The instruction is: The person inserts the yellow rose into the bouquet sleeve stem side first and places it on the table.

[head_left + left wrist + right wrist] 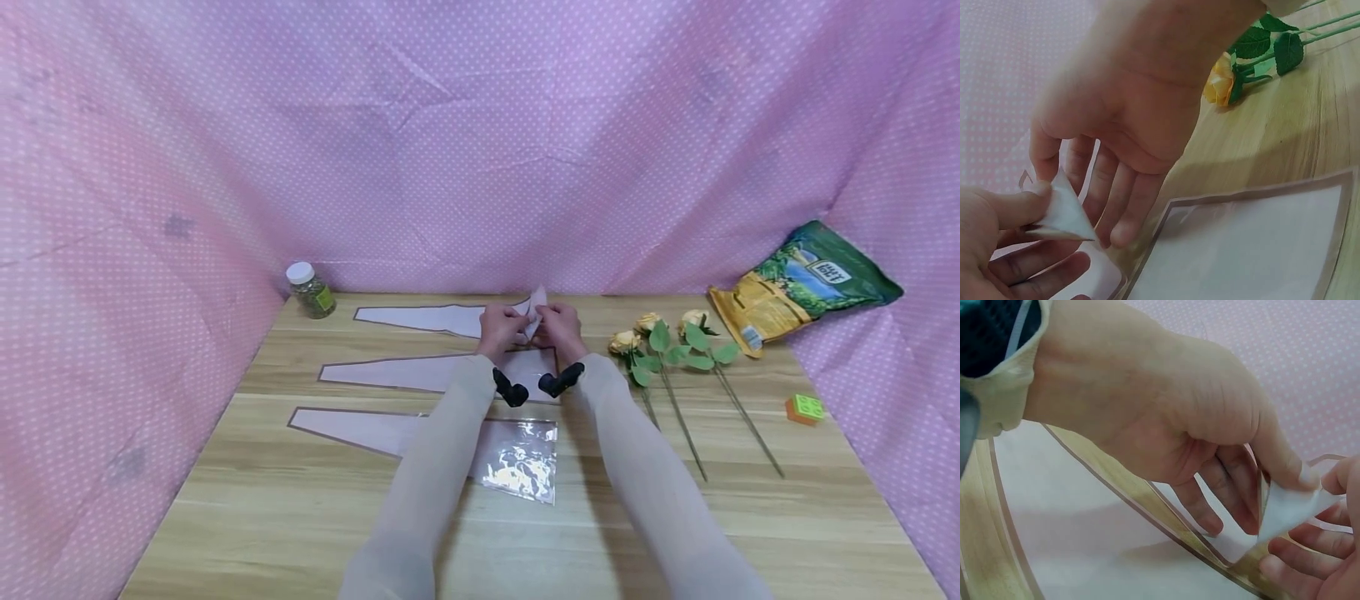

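Observation:
Three tapered flower sleeves with brown borders lie in rows, their wide ends to the right. On the far sleeve (420, 317), my left hand (501, 327) and right hand (561, 325) meet at the wide end, where a corner stands lifted and folded. In the left wrist view, the left hand (997, 240) pinches the pale folded corner (1066, 209) between thumb and fingers. Thumb and fingers of the right hand (1122, 106) pinch its other side. Below the wrists lies the middle sleeve (390, 372). My left forearm partly hides the near sleeve (352, 427), which has a glossy clear end.
At the back left stands a jar (311, 292) with a white lid. Several yellow roses (625, 342) with green stems lie right of the hands. A green and yellow bag (810, 279) leans at the back right, above a toy block (806, 408). Pink dotted cloth (450, 167) surrounds the table.

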A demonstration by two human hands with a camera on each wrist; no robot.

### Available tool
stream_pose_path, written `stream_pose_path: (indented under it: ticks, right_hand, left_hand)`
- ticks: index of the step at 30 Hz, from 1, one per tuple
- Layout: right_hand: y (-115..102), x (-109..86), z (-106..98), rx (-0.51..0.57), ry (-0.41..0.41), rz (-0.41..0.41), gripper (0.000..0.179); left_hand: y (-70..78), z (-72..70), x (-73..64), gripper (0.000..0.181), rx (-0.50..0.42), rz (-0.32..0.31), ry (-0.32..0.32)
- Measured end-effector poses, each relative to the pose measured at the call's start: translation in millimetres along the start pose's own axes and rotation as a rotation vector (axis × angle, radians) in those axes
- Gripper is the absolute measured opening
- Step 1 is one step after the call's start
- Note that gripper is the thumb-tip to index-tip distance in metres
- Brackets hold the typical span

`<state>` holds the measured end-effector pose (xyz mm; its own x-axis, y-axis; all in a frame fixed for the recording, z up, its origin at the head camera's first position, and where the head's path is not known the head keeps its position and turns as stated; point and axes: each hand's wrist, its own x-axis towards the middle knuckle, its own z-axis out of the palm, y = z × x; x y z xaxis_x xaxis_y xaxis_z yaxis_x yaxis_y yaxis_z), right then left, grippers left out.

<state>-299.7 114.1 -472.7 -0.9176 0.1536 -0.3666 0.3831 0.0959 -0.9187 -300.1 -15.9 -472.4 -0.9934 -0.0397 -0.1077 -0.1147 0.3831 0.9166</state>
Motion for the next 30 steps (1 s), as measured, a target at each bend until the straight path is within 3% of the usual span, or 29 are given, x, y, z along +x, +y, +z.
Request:
stream_pose_path:
  ticks: [8,15,23,30]
  right_hand:
    - [8,3.6,-2,0.134,0.001,0.003,0.033]
    - [13,6.3,-8,0.129,0.011,0.001,0.031]
    - [15,2.7,-16,0.103,0.006,0.005,0.037]
    - [19,1.1,-24,0.094,0.021,-0.004,0.018]
  left_hand:
    - [2.7,5.6,-2.2,0.024,-0.026,-0.027,0.108]
    - [6.5,6.7,-4.2,0.021,-0.055,-0.060,0.109]
    - [5.4,8.8,-6.6,0.016,0.026,0.008,0.146]
    - [1.0,11.4,-8.3,0.015,0.061,0.037,0.154]
